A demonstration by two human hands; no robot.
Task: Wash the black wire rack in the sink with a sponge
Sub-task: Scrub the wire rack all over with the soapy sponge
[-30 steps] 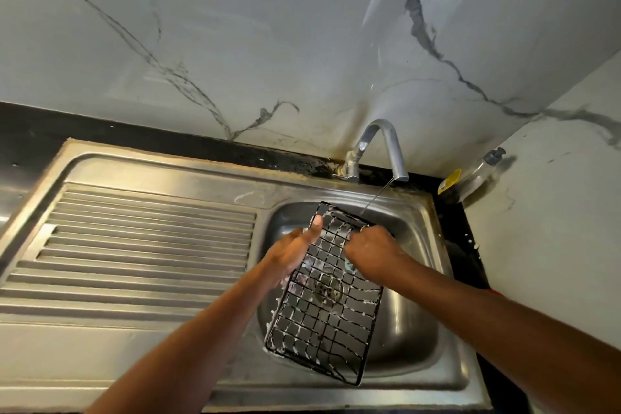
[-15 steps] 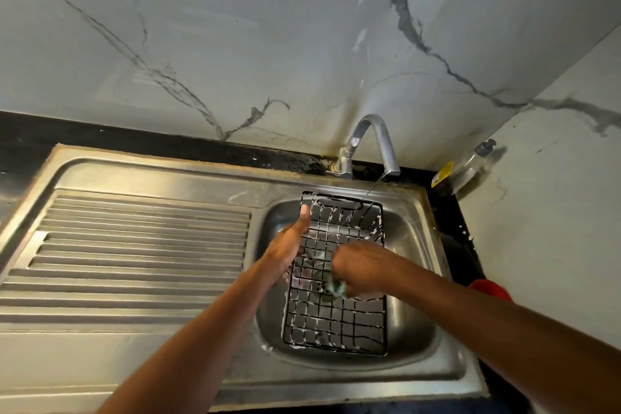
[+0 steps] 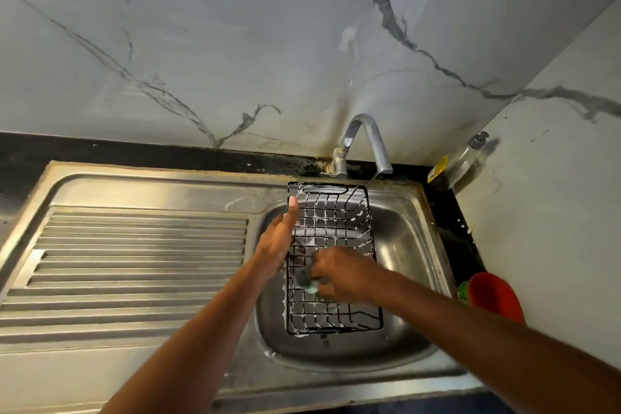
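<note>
The black wire rack, flecked with suds, is lying tilted in the sink basin, its far end leaning up against the back rim. The left hand is gripping its left edge, thumb lying up along the wire. The right hand is clutching a sponge, pressing it onto the mesh. The faucet is trickling a thin stream just behind. A red bowl is sitting to the right.
</note>
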